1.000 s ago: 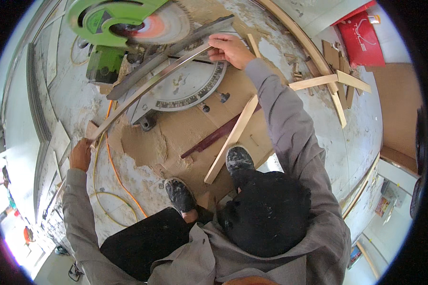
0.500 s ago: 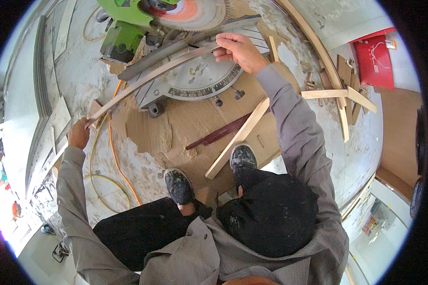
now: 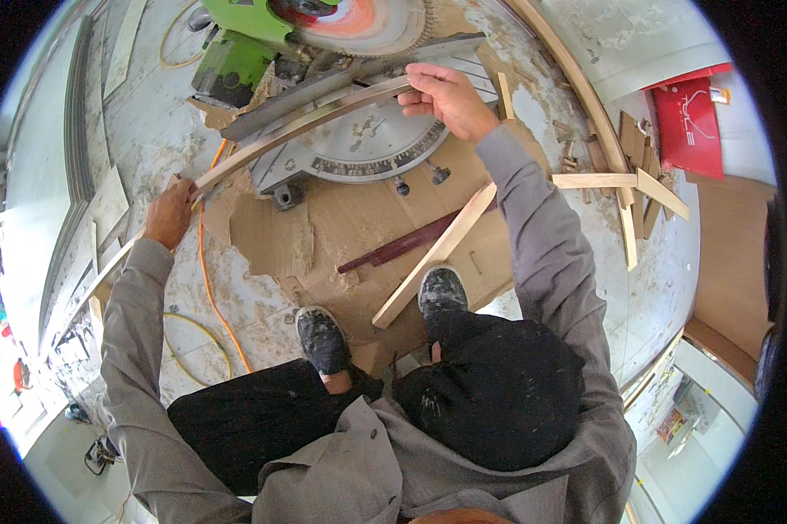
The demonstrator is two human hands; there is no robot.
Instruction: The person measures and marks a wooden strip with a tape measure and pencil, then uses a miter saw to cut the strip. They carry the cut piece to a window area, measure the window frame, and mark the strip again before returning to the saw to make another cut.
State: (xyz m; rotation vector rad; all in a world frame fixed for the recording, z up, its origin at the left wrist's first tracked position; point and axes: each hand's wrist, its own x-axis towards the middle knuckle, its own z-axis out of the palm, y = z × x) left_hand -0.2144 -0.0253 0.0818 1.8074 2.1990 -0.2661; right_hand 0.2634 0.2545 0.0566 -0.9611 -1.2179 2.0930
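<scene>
Plainly, the biggest thing in view is the pale, stained floor, with a torn sheet of brown cardboard lying across the centre of the frame. At the top of the frame stands a green-bodied circular saw with a large, round, toothed metal blade, above a rounded grey metal saw base with a scale along its curved front edge. At the upper right sits a flat-sided red box. A long, thin, brownish-grey strip slants from left of centre to the upper middle, passing over the saw base just beside the straight grey metal fence; whether the strip touches the fence cannot be told. Lower down, a straight, pale wooden batten lies across a narrow, dark maroon strip, both on the cardboard near two dark, pale-speckled shoes. Smaller again are the bare hands below grey sleeves: the left hand, left of centre, has its fingers closed around the brownish-grey strip, while the right hand, upper middle, pinches its far end between thumb and fingers. Smallest are two dark knobs at the front of the saw base.
</scene>
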